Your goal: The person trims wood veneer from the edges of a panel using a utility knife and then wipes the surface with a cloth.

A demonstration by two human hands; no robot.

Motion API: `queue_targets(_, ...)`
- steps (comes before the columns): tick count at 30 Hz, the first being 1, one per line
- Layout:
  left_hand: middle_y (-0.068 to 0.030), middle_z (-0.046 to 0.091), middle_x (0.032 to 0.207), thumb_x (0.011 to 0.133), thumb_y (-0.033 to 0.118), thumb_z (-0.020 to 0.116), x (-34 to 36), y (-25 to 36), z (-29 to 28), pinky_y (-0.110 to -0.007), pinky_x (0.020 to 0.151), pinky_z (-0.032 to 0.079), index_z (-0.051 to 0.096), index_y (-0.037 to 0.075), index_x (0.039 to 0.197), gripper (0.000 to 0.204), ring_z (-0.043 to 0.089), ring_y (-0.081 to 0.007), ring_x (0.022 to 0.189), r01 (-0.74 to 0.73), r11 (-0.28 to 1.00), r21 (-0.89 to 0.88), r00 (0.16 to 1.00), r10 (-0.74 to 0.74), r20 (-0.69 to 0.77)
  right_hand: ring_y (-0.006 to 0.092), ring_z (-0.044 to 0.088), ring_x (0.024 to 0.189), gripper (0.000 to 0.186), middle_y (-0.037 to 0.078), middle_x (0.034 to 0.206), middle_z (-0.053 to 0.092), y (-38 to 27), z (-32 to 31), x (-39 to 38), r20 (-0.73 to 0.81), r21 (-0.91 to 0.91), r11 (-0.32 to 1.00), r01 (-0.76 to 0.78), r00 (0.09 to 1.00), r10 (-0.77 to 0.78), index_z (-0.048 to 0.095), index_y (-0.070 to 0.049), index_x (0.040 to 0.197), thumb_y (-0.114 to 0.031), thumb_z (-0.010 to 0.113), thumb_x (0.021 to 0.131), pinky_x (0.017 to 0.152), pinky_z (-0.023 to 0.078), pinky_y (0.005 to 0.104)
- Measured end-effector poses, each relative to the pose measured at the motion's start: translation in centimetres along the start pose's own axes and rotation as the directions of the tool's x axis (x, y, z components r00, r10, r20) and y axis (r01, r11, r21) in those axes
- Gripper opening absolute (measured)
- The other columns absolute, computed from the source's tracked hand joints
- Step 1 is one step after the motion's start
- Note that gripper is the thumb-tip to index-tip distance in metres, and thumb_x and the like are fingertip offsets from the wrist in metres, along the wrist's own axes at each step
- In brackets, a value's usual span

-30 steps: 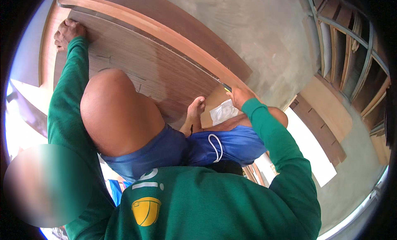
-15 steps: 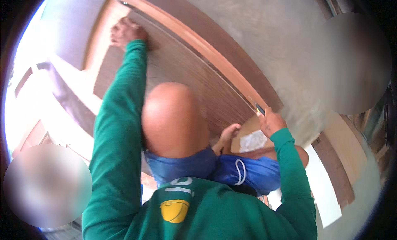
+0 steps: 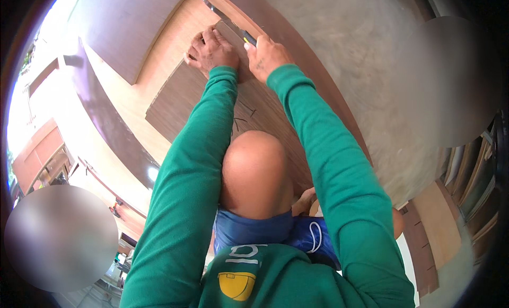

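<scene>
My left hand (image 3: 213, 51) lies on the brown wood-grain board (image 3: 175, 104), fingers spread and bent over its surface near the far end. Close beside it on the right, my right hand (image 3: 268, 56) is closed round a utility knife (image 3: 248, 37) with a dark handle and a bit of yellow. The knife points away from me, beside the board's far right corner. Its blade is hard to make out. A shiny, narrow metal strip (image 3: 212, 8) reaches past the board's far end. Beneath the board lies a paler, light-brown sheet (image 3: 164, 64).
My bent knee (image 3: 257, 167) rests over the board between my forearms. A darker brown panel (image 3: 302, 53) borders the sheet on the right, beside concrete floor (image 3: 360, 69). Another panel (image 3: 124, 27) lies far left. Several boards (image 3: 477, 170) stand at the right edge.
My right hand has moved with the knife from the board's near right end up to the far end, beside my left hand. My left hand still rests on the board; the view has shifted.
</scene>
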State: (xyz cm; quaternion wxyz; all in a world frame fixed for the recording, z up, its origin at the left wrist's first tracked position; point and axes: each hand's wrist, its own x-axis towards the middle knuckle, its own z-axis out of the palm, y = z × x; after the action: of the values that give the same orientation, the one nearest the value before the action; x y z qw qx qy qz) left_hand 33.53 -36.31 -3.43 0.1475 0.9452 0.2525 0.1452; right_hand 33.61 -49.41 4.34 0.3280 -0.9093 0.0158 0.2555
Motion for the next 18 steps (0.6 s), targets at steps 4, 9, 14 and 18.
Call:
queue_targets(4,-0.0083,0.054,0.125,0.098,0.030,0.050,0.2,-0.2,-0.1,-0.062,0.111,0.016,0.063,0.022,0.117,0.025,0.044,-0.0293,0.126,0.032,0.999,0.008,0.999,-0.032,0.040,0.0453,0.064,0.097,0.045,0.028,0.105,0.066,-1.7,0.5,1.9,0.018,-0.099,0.995,0.029,0.999,-0.028,0.057,0.003,0.109,-0.040,0.047,0.099,0.086,0.051,0.0527)
queue_targets(9,-0.0078,0.054,0.125,0.097,0.031,0.051,0.3,-0.6,-0.1,-0.063,0.111,0.017,0.062,0.023,0.117,0.024,0.045,-0.0296,0.125,0.033,0.999,0.008,0.999,-0.033,0.018,0.0441,0.065,0.098,0.045,0.027,0.105,0.067,-3.1,0.4,2.7,0.128,-0.152,0.988,-0.028,0.991,0.048,0.060,0.002,0.106,-0.040,0.047,0.099,0.087,0.052,0.0518)
queue_targets(14,-0.0077,0.054,0.125,0.097,0.031,0.052,0.4,-0.5,-0.1,-0.063,0.111,0.017,0.062,0.023,0.116,0.023,0.043,-0.0286,0.126,0.011,1.000,-0.003,1.000,-0.011,0.024,0.0421,0.066,0.098,0.043,0.026,0.106,0.068,-4.5,-0.8,3.2,0.209,-0.289,0.957,-0.017,0.975,0.080,0.066,0.000,0.105,-0.039,0.047,0.100,0.087,0.053,0.0505)
queue_targets(18,-0.0081,0.054,0.125,0.097,0.030,0.053,0.3,-0.6,0.4,-0.063,0.112,0.017,0.063,0.022,0.116,0.023,0.043,-0.0289,0.127,0.024,1.000,-0.014,0.999,-0.023,0.027,0.0411,0.066,0.099,0.042,0.025,0.105,0.068,-4.8,-1.3,3.9,0.240,-0.360,0.932,-0.041,0.962,0.134,0.069,-0.002,0.110,-0.038,0.047,0.101,0.086,0.053,0.0496)
